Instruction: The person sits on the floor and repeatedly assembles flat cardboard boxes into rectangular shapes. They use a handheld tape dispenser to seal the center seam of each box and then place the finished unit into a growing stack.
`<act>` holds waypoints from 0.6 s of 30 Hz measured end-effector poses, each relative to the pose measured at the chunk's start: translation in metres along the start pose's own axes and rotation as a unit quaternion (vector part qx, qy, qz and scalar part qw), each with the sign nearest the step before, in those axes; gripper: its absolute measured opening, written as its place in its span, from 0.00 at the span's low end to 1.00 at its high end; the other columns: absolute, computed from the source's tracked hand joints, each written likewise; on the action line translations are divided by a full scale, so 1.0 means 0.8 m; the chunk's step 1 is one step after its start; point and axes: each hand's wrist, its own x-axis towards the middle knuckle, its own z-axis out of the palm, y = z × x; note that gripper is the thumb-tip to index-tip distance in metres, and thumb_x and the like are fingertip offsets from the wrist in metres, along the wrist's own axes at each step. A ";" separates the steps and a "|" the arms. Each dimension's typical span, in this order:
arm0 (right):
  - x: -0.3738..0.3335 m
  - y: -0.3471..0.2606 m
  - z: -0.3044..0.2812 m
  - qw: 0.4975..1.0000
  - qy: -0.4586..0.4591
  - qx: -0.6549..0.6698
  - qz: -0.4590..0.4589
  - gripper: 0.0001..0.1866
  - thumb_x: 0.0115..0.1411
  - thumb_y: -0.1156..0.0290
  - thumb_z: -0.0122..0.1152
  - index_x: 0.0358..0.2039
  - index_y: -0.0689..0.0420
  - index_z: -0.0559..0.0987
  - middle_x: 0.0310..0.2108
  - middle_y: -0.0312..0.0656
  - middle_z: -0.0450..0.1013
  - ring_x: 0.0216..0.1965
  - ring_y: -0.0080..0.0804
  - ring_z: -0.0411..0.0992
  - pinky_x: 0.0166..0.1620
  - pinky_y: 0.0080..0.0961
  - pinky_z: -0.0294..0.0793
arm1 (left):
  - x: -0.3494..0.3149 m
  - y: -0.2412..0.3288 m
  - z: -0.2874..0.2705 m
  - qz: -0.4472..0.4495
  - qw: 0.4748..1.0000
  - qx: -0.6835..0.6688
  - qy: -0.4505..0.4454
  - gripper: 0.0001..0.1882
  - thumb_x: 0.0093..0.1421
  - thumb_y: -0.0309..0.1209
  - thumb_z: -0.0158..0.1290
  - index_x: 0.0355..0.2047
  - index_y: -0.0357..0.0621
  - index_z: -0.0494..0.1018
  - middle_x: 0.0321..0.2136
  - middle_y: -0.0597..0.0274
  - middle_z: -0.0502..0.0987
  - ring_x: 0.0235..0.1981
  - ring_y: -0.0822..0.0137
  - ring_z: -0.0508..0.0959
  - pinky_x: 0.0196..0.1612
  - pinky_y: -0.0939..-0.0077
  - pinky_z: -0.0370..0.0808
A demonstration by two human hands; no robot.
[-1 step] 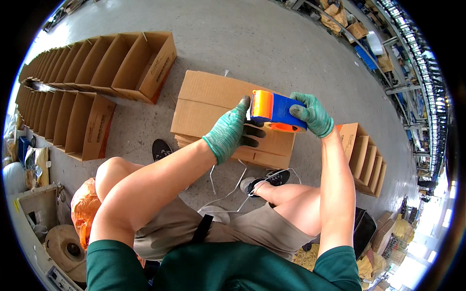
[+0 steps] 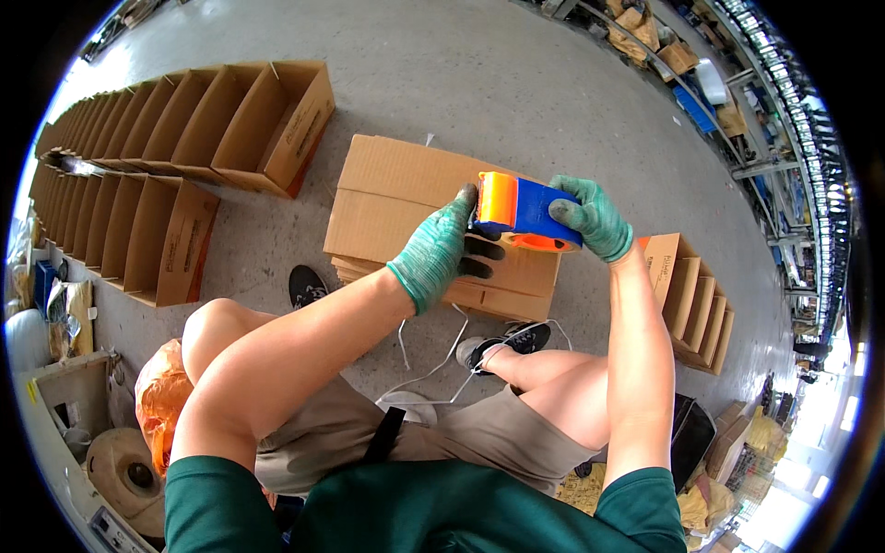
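Observation:
My right hand [image 2: 599, 219], in a green knit glove with darkened fingertips, grips a blue and orange tape dispenser [image 2: 535, 208] by its right end. The dispenser is held above a stack of flat cardboard boxes [image 2: 406, 180]. Part of an orange-edged tape roll [image 2: 542, 242] shows at its lower side. My left hand [image 2: 435, 247], gloved alike, is at the dispenser's left end. Its thumb points up beside the orange part, and the other visible fingers are stretched apart below. Whether its fingertips touch the tape end is too small to make out.
Two long rows of open cardboard boxes [image 2: 300, 129] stand at left; more open boxes [image 2: 687, 295] stand at right. White strapping [image 2: 433, 370] lies by my shoes. An orange plastic bag [image 2: 159, 392] is at lower left. Loaded shelving [image 2: 737, 120] lines the far right.

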 end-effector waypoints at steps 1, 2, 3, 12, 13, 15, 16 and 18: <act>0.000 -0.001 -0.002 1.000 -0.003 -0.003 0.016 0.22 0.54 0.48 0.71 0.36 0.54 0.81 0.27 0.27 0.73 0.29 0.13 0.69 0.32 0.15 0.70 | 0.002 -0.005 0.001 0.030 1.000 0.001 0.000 0.29 0.70 0.56 0.40 0.50 0.41 0.70 0.37 0.54 0.78 0.35 0.60 0.81 0.33 0.65 0.78; 0.000 -0.003 -0.005 0.999 -0.006 -0.005 0.032 0.24 0.52 0.46 0.72 0.36 0.54 0.81 0.28 0.27 0.74 0.30 0.14 0.70 0.34 0.16 0.71 | 0.004 -0.008 0.001 0.060 0.998 0.003 0.000 0.27 0.71 0.53 0.40 0.49 0.41 0.70 0.37 0.55 0.78 0.35 0.60 0.81 0.33 0.65 0.78; -0.001 -0.004 -0.006 0.999 -0.008 -0.008 0.048 0.25 0.51 0.45 0.73 0.37 0.53 0.81 0.29 0.28 0.75 0.31 0.15 0.71 0.37 0.16 0.72 | 0.007 -0.010 0.001 0.084 0.996 0.034 0.015 0.24 0.71 0.50 0.41 0.49 0.41 0.71 0.36 0.56 0.78 0.36 0.62 0.80 0.35 0.66 0.78; 0.003 -0.044 0.017 0.990 -0.033 -0.138 0.002 0.25 0.51 0.45 0.72 0.33 0.55 0.79 0.24 0.29 0.71 0.28 0.17 0.68 0.30 0.22 0.69 | 0.002 0.041 -0.115 0.419 0.735 0.429 0.317 0.09 0.69 0.31 0.48 0.35 0.37 0.69 0.29 0.52 0.72 0.30 0.58 0.70 0.38 0.61 0.71; 0.004 -0.040 0.018 0.992 -0.023 -0.127 -0.012 0.26 0.51 0.44 0.72 0.32 0.56 0.80 0.24 0.30 0.71 0.28 0.18 0.68 0.31 0.22 0.70 | -0.002 0.055 -0.142 0.441 0.701 0.436 0.352 0.10 0.70 0.33 0.47 0.36 0.37 0.69 0.30 0.52 0.72 0.31 0.57 0.70 0.40 0.60 0.71; 0.013 -0.051 0.028 0.988 -0.026 -0.153 0.006 0.27 0.51 0.43 0.71 0.32 0.57 0.80 0.23 0.31 0.71 0.27 0.18 0.68 0.31 0.23 0.70 | -0.009 0.066 -0.184 0.359 0.809 0.317 0.341 0.13 0.73 0.35 0.43 0.38 0.37 0.70 0.30 0.57 0.73 0.30 0.65 0.72 0.38 0.69 0.75; 0.014 -0.056 0.031 0.986 -0.024 -0.166 0.019 0.27 0.51 0.43 0.71 0.32 0.57 0.80 0.23 0.32 0.72 0.27 0.18 0.68 0.32 0.23 0.71 | -0.015 0.070 -0.184 0.286 0.882 0.210 0.311 0.14 0.73 0.36 0.41 0.38 0.37 0.70 0.30 0.60 0.74 0.30 0.69 0.73 0.38 0.72 0.77; 0.021 -0.059 0.037 0.980 -0.025 -0.196 0.026 0.28 0.52 0.41 0.69 0.31 0.57 0.81 0.22 0.35 0.72 0.26 0.21 0.69 0.31 0.25 0.71 | -0.012 0.067 -0.191 0.278 0.883 0.202 0.321 0.15 0.74 0.36 0.40 0.39 0.37 0.70 0.31 0.62 0.74 0.30 0.72 0.74 0.37 0.76 0.78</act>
